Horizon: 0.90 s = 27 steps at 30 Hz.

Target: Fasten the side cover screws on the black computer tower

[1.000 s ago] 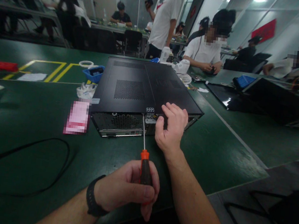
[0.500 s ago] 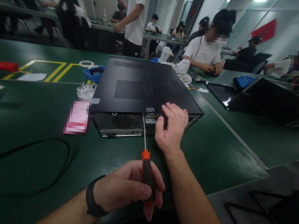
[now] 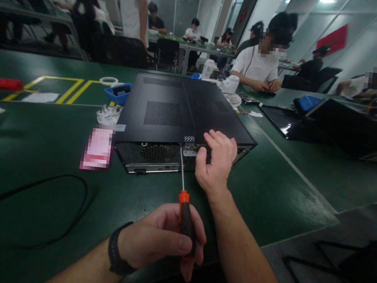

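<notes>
Head view: left hand (image 3: pixel 163 241) fingers curled tight around screwdriver (image 3: pixel 183 213); right hand (image 3: pixel 215 165) fingers spread on computer case (image 3: pixel 178 108).

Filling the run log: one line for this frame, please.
left hand: shut on screwdriver | tip: at computer case rear edge | right hand: open, resting on case edge | surface: green table

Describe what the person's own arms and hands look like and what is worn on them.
Both forearms are bare, with no sleeves in view and no gloves on either hand. The left hand has a black band, like a watch or fitness strap, around its wrist. The right hand wears nothing: no band, no ring visible.
</notes>
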Tool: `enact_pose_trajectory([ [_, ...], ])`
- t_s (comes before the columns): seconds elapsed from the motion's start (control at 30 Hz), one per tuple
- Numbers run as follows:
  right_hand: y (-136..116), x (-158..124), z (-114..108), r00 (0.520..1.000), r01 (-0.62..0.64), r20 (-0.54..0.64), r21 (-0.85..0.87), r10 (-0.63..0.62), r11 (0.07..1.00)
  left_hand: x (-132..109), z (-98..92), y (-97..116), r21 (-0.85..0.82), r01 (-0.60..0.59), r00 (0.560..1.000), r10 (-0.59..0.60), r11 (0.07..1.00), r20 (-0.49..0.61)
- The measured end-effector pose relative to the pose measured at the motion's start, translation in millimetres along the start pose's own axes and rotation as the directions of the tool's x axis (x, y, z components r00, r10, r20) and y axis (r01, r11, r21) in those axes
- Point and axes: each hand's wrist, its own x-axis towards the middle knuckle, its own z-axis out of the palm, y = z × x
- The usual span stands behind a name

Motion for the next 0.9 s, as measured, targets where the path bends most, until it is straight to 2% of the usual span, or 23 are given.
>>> enact_pose_trajectory([
  [0.43,-0.4,-0.2,-0.3,0.999,-0.019,0.028,-0.041,0.020,0.999,3.4,-3.6,-2.4,0.021,-0.049,0.999,0.049,0.999,0.000],
  [0.73,-0.2,0.4,-0.5,1.000,-0.008,0.030,-0.051,0.010,0.999,2.6,1.4,0.6,-0.027,-0.018,1.000,0.018,0.999,0.004],
  [0.9,-0.6,-0.2,0.2,1.000,-0.012,0.018,-0.018,0.013,1.000,3.8,-2.2,-1.7,0.012,-0.065,0.998,0.065,0.998,0.003],
])
